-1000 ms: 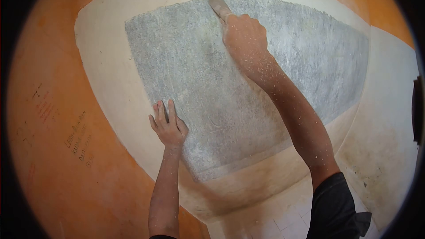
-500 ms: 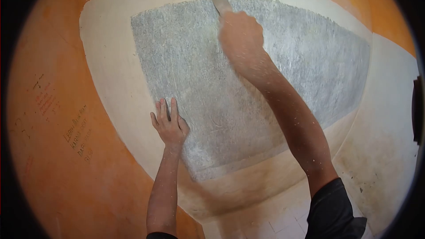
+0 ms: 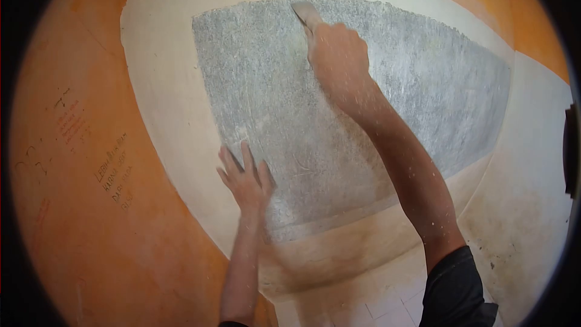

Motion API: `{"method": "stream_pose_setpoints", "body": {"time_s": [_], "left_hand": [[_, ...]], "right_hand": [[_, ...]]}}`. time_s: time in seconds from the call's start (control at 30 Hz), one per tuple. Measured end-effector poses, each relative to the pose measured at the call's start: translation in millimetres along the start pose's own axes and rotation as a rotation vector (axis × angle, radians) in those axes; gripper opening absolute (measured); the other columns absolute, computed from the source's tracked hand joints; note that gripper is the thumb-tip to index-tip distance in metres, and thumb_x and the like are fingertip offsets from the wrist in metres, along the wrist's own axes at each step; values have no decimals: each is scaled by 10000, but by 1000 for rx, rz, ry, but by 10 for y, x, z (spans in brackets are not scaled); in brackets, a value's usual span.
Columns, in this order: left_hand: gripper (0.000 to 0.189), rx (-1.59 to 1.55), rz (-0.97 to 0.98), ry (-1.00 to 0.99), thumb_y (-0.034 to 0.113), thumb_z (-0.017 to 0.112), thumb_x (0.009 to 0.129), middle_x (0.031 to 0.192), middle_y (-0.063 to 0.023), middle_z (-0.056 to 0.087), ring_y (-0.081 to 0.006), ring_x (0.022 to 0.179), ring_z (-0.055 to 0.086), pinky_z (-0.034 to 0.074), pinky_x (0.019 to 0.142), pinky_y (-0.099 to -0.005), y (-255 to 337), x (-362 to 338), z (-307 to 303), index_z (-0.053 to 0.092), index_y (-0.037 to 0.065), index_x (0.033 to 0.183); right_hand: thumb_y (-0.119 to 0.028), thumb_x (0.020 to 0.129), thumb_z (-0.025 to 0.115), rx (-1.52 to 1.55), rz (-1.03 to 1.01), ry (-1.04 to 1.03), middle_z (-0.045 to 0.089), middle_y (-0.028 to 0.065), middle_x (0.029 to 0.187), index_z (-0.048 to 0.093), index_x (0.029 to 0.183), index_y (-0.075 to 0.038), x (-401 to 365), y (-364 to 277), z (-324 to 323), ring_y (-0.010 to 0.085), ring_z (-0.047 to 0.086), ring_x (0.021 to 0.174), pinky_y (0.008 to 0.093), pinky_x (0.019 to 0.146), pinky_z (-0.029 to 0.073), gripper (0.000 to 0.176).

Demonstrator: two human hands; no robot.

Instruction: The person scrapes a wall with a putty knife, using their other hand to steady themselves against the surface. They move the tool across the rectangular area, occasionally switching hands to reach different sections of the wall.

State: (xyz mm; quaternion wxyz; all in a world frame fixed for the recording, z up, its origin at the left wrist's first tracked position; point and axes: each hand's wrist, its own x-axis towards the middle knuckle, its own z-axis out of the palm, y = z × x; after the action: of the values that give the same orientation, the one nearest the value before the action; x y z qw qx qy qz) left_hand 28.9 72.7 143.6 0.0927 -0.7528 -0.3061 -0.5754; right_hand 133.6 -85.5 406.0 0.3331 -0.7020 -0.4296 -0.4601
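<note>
A rough grey patch (image 3: 290, 109) on the wall is bordered by smooth cream paint (image 3: 163, 79). My right hand (image 3: 340, 63) is closed around a scraper (image 3: 307, 13); its flat metal blade lies at the patch's upper edge, and the fingers hide the handle. Lower down and to the left, my left hand (image 3: 248, 178) rests with spread fingers against the wall, over the grey patch's left edge. It holds nothing. Pale specks dot the right forearm and hang in the air around it.
Orange paint (image 3: 91, 224) surrounds the cream area, with handwriting (image 3: 114, 172) on its left part. White floor tiles (image 3: 381, 309) show at the bottom. A stained pale wall (image 3: 520, 188) meets this one at the right, with a dark object (image 3: 570, 151) at its far edge.
The scraper and my right hand have dropped slightly from the patch's top edge. My left hand has shifted a little right along the wall. The view has also moved slightly.
</note>
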Motion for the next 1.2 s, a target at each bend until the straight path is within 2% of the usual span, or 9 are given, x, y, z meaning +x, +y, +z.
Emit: {"method": "stream_pose_setpoints", "body": {"time_s": [0.13,0.33,0.43,0.63,0.73,0.8,0.97,1.03,1.2], "left_hand": [[856,-51,-253,-306,506,521,960,1563,-373,-14,-546,1452,-40,37,1110,-706,157,-645,74,143,26,1559],[986,46,-263,-478,596,526,929,1523,-435,-70,-619,1402,-111,-10,1049,-773,41,-872,379,92,-45,1540],[951,72,-149,-296,605,561,903,1522,-438,28,-641,1398,-42,39,1012,-814,-65,-977,502,218,-31,1523],[921,107,-131,-272,613,528,917,1515,-443,67,-643,1398,2,38,1015,-811,-69,-997,534,248,-27,1518],[917,103,-146,-291,623,521,915,1512,-444,85,-644,1397,12,42,1014,-812,-69,-995,527,274,-28,1511],[916,119,-140,-262,628,520,913,1510,-445,91,-644,1397,16,44,1015,-811,-53,-981,579,287,-30,1506],[914,111,-127,-250,637,504,917,1513,-442,93,-647,1395,24,46,1015,-811,-95,-1042,585,298,-34,1502],[976,147,-96,-269,594,506,925,1516,-452,-32,-624,1401,-118,-40,1035,-782,-107,-1029,592,125,-71,1529],[966,130,-119,-312,594,500,926,1526,-438,-25,-613,1409,-109,-43,1047,-769,-96,-1029,520,129,-59,1534]], "right_hand": [[-6,902,540,-70,40,-131,695,214,831,662,1055,38,92,-77,-73,320,718,794,389,662,594,200],[-1,896,545,-62,10,5,691,199,859,656,1062,31,55,-108,42,300,718,812,380,653,600,202],[-1,897,546,-67,81,-139,690,200,876,654,1086,32,20,-135,33,295,717,811,380,641,600,220],[-4,896,548,-85,61,-34,683,192,823,642,1145,26,-8,-144,141,294,713,774,382,626,596,267],[-145,999,492,-115,-37,26,670,191,744,625,1267,-84,-77,-160,145,291,685,671,429,615,565,305],[-5,899,553,10,1,-76,678,195,809,641,1152,28,49,-233,55,293,714,783,389,635,595,269],[-16,887,582,-53,-14,-42,688,192,832,690,1051,23,6,-407,215,300,717,798,387,645,601,200],[-22,884,592,-52,-7,2,693,192,847,705,1008,24,21,-560,194,302,718,805,385,648,603,175],[-34,891,603,-23,0,-36,702,199,885,694,1022,44,-47,-596,133,298,728,819,363,623,612,177]]}}
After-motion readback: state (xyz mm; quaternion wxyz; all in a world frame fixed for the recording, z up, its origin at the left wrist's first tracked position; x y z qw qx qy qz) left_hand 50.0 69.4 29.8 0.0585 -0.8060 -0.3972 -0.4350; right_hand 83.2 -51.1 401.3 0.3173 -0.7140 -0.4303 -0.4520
